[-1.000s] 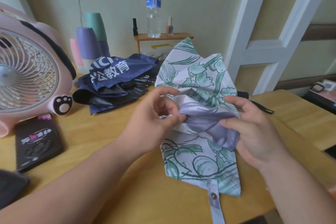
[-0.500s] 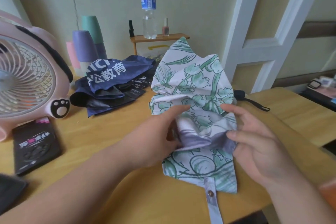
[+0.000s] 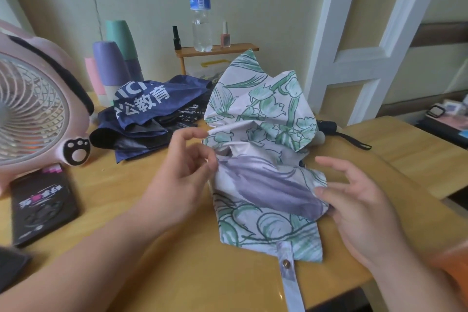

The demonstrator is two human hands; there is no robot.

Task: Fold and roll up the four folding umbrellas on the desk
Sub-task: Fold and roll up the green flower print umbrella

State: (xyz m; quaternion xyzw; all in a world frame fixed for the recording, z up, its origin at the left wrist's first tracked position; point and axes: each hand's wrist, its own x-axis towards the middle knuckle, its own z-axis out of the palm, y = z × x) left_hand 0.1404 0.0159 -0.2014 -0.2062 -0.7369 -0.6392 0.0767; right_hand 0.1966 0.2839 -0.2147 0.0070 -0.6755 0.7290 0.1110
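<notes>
Floral umbrella (image 3: pixel 266 119): mid-desk (image 3: pixel 177 276), canopy loose, strap (image 3: pixel 287 271) unfastened.
Left hand (image 3: pixel 186 175): loosely curled at cloth edge; pinch unclear.
Right hand (image 3: pixel 359 205): fingers spread, thumb touching cloth.
Risk: unheld pleats likely spring apart, spoiling the roll.

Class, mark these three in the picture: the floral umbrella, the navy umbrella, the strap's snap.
floral umbrella (image 3: pixel 263 109): head view, on its green-printed canopy cloth.
navy umbrella (image 3: pixel 184 86): head view, on plain navy cloth right of the white lettering.
snap (image 3: pixel 286 264): head view, on the round stud of the strap.
</notes>
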